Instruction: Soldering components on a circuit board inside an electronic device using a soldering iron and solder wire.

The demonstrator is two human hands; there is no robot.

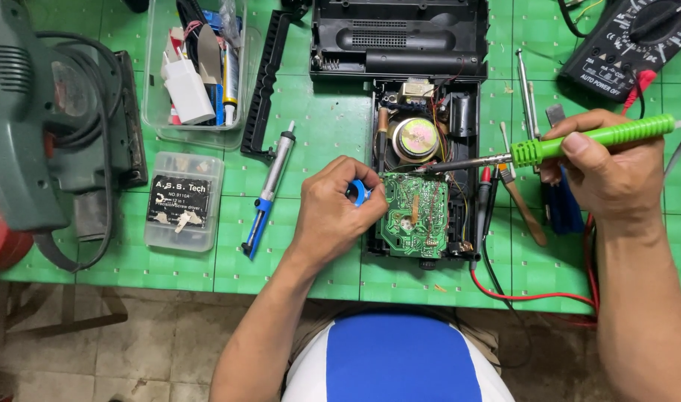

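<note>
Left hand (331, 212): curled shut around a small blue object (359, 192), only part of which shows between thumb and fingers; fingertips rest against the left edge of the circuit board (415, 214).
Right hand (605, 167): closed in a pen-like grip on the green handle of the soldering iron (578, 143); thumb lies on top of the handle.
Soldering iron: held nearly level, pointing from the right hand toward the left; its metal tip reaches the top edge of the circuit board, just above the left hand's fingertips.
Circuit board: green, solder side up, tilted over the open black radio casing (430, 134); lies between the two hands, touching the left one.
Radio casing: back half opened out beyond the hands; a round speaker (415, 138) sits just beyond the board.
Left of the left hand: a blue and silver desoldering pump (269, 190); farther left, a clear screwdriver-bit box (184, 201) and a clear tub of parts (195, 71).
Beyond the right hand: a black multimeter (631, 45); its red lead (534, 296) runs under the right forearm.
Surface: green cutting mat (318, 119).
</note>
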